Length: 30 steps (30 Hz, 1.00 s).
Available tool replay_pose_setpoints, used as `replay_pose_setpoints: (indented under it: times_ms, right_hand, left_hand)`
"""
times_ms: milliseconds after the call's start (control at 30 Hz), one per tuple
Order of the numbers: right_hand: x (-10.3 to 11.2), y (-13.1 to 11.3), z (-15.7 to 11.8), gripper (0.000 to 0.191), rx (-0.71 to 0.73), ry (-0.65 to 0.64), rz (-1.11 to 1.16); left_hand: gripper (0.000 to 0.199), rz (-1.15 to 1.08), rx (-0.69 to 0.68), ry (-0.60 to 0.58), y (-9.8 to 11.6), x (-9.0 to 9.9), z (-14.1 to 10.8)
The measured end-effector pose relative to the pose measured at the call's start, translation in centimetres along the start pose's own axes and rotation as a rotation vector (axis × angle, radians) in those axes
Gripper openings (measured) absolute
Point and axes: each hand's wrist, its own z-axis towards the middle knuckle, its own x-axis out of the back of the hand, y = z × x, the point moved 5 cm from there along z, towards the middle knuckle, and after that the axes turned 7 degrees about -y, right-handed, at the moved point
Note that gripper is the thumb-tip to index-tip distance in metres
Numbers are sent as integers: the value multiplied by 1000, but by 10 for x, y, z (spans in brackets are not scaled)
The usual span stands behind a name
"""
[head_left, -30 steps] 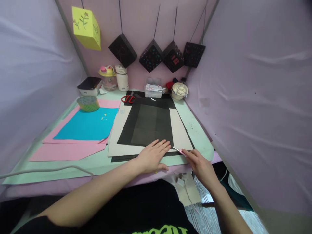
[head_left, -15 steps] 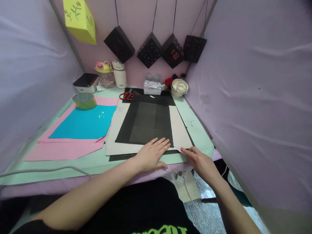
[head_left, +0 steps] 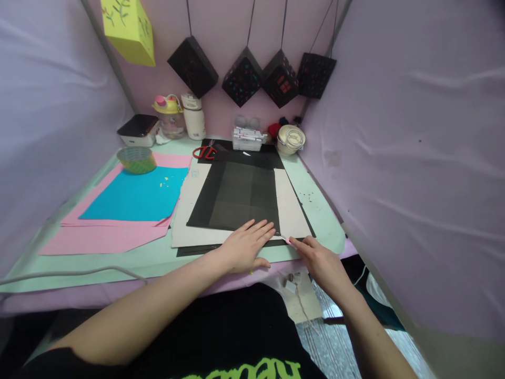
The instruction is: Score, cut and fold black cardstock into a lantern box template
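Note:
Flat with its fingers stretched out, my left hand (head_left: 248,246) presses on the lower edge of a black folded paper (head_left: 240,196). My right hand (head_left: 315,256) is closed on a small pink-handled craft knife (head_left: 287,240), whose thin blade tip meets the black paper's lower right corner. Beneath the black paper lies a white board (head_left: 292,202), which shows on both sides, with more black sheets under it. Creases form a grid across the black paper.
Blue paper (head_left: 138,195) on pink sheets (head_left: 94,239) lies at left, beside a green tape roll (head_left: 137,160). Red scissors (head_left: 205,152), a marker box (head_left: 249,138), a cream bowl (head_left: 291,139) and a white bottle (head_left: 194,120) stand behind. Black boxes (head_left: 193,67) hang above.
My right hand and the knife have shifted slightly left, with the blade tip nearer the black paper's corner. My left hand stays flat. The whole view has tilted a little.

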Motion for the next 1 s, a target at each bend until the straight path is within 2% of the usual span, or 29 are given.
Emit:
replay_pose_setpoints:
  times_ms: [200, 333, 533, 667, 833, 1000]
  right_hand:
    - [-1, -8, -3, 48, -66, -6, -25]
    - [-4, -14, -6, 49, -115, -26, -72]
    - [-2, 0, -14, 45, -142, -54, -95]
    - [0, 6, -16, 44, -142, -73, -103]
    - [1, 1, -14, 49, -143, -79, -149]
    - [-1, -3, -13, 54, -150, -100, -173]
  left_hand:
    - [82, -16, -9, 0, 1, 1, 0]
    - [87, -50, 14, -16, 11, -2, 4]
    - [91, -71, 52, -2, 28, -6, 19]
    - [95, -50, 19, -20, 19, -2, 16]
    - [94, 37, 8, -23, 1, -2, 4]
    - [97, 47, 20, -24, 0, -5, 4]
